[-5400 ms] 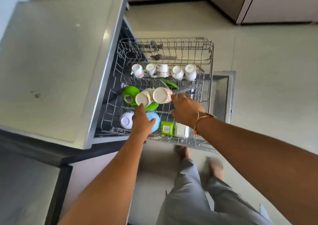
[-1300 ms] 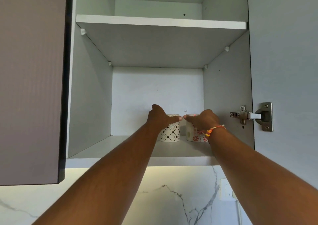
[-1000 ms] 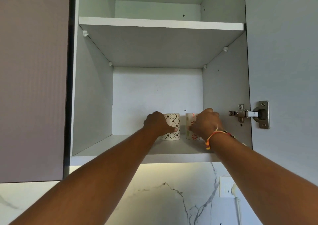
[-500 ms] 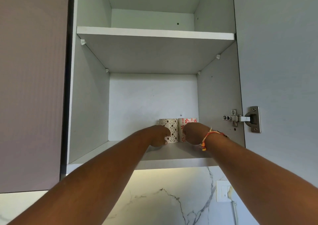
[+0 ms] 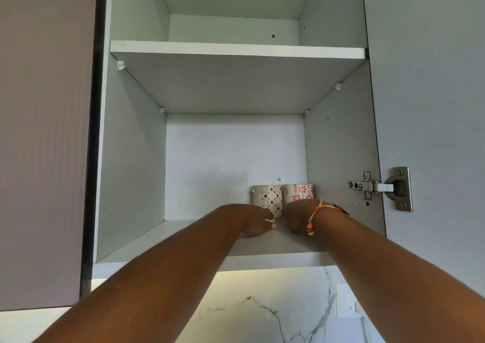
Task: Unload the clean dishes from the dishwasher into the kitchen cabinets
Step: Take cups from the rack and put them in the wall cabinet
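Two mugs stand side by side at the back right of the lower shelf (image 5: pixel 168 240) of an open wall cabinet: a cream mug with a brown diamond pattern (image 5: pixel 267 197) and a white mug with red flowers (image 5: pixel 299 191). My left hand (image 5: pixel 253 219) rests on the shelf just in front of the diamond mug, fingers curled under, holding nothing. My right hand (image 5: pixel 295 216), with a thread bracelet at the wrist, sits in front of the flower mug with its fingers curled, hiding the mug's lower part. Neither hand wraps a mug.
The upper shelf (image 5: pixel 236 50) holds nothing visible. The cabinet door (image 5: pixel 433 106) stands open at the right on a metal hinge (image 5: pixel 378 186). A closed door (image 5: pixel 44 132) is at the left. A marble backsplash (image 5: pixel 262 313) with a wall socket (image 5: pixel 346 303) lies below.
Both hands have let go of the mugs and drawn back toward me along the shelf. The mugs stay standing at the back right.
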The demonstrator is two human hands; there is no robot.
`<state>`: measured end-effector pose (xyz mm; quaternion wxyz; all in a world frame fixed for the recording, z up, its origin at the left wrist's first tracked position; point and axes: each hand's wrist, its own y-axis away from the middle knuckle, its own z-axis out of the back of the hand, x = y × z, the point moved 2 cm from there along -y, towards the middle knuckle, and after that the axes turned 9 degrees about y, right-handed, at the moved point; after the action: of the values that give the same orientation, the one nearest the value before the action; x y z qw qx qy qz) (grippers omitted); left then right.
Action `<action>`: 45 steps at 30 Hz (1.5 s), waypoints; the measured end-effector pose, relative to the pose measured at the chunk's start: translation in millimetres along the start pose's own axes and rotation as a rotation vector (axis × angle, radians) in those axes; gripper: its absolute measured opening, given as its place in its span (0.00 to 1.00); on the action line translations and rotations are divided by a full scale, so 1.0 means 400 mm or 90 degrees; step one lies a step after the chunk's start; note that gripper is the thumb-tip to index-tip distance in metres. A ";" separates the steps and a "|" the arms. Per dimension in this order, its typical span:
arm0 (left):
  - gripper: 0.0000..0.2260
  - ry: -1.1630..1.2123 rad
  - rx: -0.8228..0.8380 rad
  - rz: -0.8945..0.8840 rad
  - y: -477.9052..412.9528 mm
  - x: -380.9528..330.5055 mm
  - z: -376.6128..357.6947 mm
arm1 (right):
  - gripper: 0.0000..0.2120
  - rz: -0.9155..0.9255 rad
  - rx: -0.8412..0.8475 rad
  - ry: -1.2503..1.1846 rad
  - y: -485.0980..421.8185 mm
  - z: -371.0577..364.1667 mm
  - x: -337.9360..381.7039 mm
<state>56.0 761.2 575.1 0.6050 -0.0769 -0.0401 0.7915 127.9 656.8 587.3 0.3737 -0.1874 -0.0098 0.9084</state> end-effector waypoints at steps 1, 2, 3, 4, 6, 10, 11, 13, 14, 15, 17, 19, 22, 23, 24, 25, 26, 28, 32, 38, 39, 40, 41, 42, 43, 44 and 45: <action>0.24 -0.003 -0.006 -0.001 0.001 0.001 0.000 | 0.22 -0.004 0.000 -0.015 0.002 -0.001 -0.004; 0.24 -0.005 -0.011 0.001 0.002 0.001 0.000 | 0.22 -0.008 -0.001 -0.025 0.006 -0.004 -0.008; 0.25 -0.006 -0.016 0.003 0.005 0.002 0.000 | 0.21 -0.008 -0.006 -0.033 0.011 -0.004 -0.009; 0.25 -0.008 -0.019 0.007 0.010 0.003 0.000 | 0.21 -0.006 -0.013 -0.039 0.017 -0.004 -0.008; 0.28 -0.005 -0.024 0.012 0.023 0.004 0.002 | 0.20 -0.003 -0.024 -0.055 0.033 0.001 -0.006; 0.31 0.065 -0.058 -0.013 0.076 0.002 0.015 | 0.19 -0.012 -0.084 -0.111 0.090 0.020 -0.001; 0.30 0.093 -0.069 -0.028 0.091 -0.001 0.019 | 0.19 -0.012 -0.105 -0.105 0.105 0.023 -0.002; 0.29 0.151 -0.083 -0.058 0.132 -0.007 0.024 | 0.19 -0.016 -0.164 -0.120 0.140 0.024 -0.001; 0.29 0.165 -0.093 -0.067 0.151 -0.009 0.027 | 0.19 -0.021 -0.197 -0.137 0.153 0.024 0.000; 0.29 0.164 -0.112 -0.068 0.174 -0.011 0.029 | 0.19 -0.029 -0.219 -0.154 0.172 0.023 0.002; 0.32 0.118 -0.176 -0.044 0.224 -0.013 0.028 | 0.22 -0.049 -0.252 -0.165 0.217 0.014 0.014; 0.36 0.044 -0.250 -0.028 0.285 -0.021 0.026 | 0.25 -0.089 -0.309 -0.162 0.286 0.006 0.028; 0.39 -0.010 -0.355 -0.101 0.383 -0.046 -0.003 | 0.27 -0.117 -0.398 -0.151 0.404 -0.009 0.055; 0.40 0.005 -0.383 -0.145 0.418 -0.058 -0.021 | 0.29 -0.118 -0.403 -0.147 0.444 -0.020 0.066; 0.40 0.012 -0.401 -0.185 0.451 -0.071 -0.044 | 0.30 -0.121 -0.399 -0.147 0.485 -0.034 0.075; 0.40 0.004 -0.412 -0.218 0.483 -0.084 -0.071 | 0.30 -0.126 -0.391 -0.148 0.527 -0.050 0.084; 0.40 -0.021 -0.410 -0.243 0.507 -0.095 -0.090 | 0.30 -0.132 -0.389 -0.141 0.554 -0.059 0.092; 0.40 -0.059 -0.386 -0.271 0.561 -0.133 -0.148 | 0.31 -0.156 -0.359 -0.120 0.632 -0.098 0.102; 0.40 -0.018 -0.361 -0.264 0.629 -0.183 -0.247 | 0.32 -0.159 -0.297 -0.098 0.759 -0.180 0.109; 0.41 0.007 -0.230 -0.277 0.781 -0.349 -0.475 | 0.33 -0.191 -0.168 -0.064 1.047 -0.389 0.082; 0.41 0.013 -0.213 -0.282 0.810 -0.385 -0.508 | 0.32 -0.202 -0.149 -0.068 1.099 -0.424 0.075; 0.41 0.024 -0.200 -0.285 0.842 -0.423 -0.543 | 0.32 -0.214 -0.133 -0.076 1.153 -0.465 0.068; 0.40 0.038 -0.186 -0.288 0.869 -0.456 -0.574 | 0.32 -0.225 -0.121 -0.083 1.200 -0.505 0.063; 0.40 0.048 -0.164 -0.294 0.904 -0.500 -0.611 | 0.31 -0.236 -0.102 -0.089 1.261 -0.548 0.056; 0.41 0.049 -0.137 -0.300 0.940 -0.545 -0.647 | 0.31 -0.247 -0.076 -0.096 1.322 -0.588 0.049; 0.41 0.048 -0.110 -0.308 0.978 -0.593 -0.685 | 0.31 -0.260 -0.051 -0.108 1.387 -0.628 0.041; 0.41 0.050 -0.087 -0.314 1.017 -0.641 -0.726 | 0.30 -0.274 -0.030 -0.123 1.455 -0.670 0.033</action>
<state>-215.9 398.0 244.2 0.7743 -0.1363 -0.0872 0.6118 -180.4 213.7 241.7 0.5513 -0.1020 -0.1063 0.8212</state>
